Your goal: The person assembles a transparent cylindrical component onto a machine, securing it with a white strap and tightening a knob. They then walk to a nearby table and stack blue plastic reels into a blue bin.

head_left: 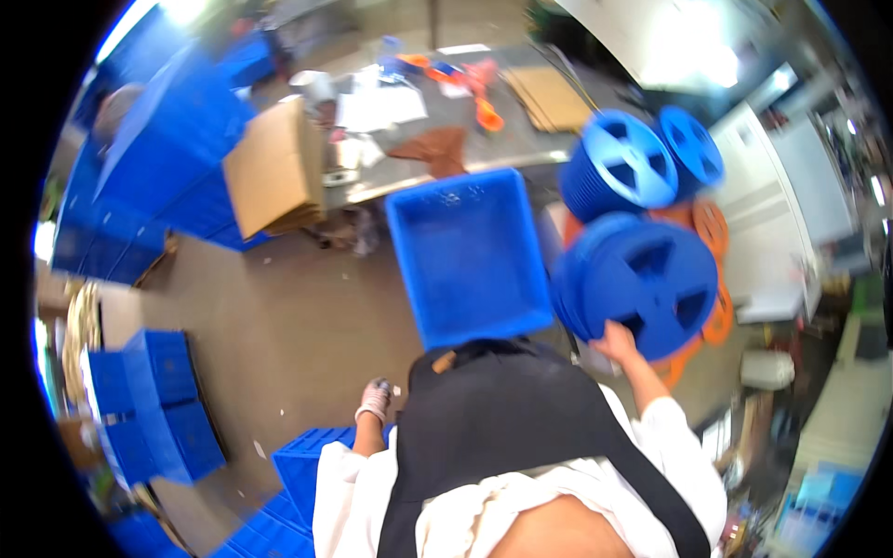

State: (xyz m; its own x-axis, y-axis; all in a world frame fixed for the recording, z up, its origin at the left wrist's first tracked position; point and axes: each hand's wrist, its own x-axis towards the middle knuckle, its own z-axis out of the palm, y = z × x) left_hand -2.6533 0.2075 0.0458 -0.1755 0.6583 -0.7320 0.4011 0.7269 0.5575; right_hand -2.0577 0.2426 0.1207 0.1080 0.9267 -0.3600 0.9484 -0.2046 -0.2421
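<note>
At the right stands a stack of blue plastic reels [665, 307], round discs with cut-out openings. My right hand [615, 343] is at the near rim of the top reel, its fingers closed on the edge. My left hand [375, 398] hangs low at my left side, over the floor and apart from the bins. It looks light and striped, perhaps gloved, with a dark patch at the fingertips; blur hides how its fingers lie. Directly before me is a blue plastic bin [470, 265] with a bare inside, between my body and the table.
The grey worktable [530, 139] carries papers, orange parts and flat cardboard [549, 98]. More blue reels [628, 163] stand behind the stack, with orange reels [712, 228] around it. Blue crates [163, 400] and a cardboard box [270, 172] are on the left, other crates [307, 465] behind my left arm.
</note>
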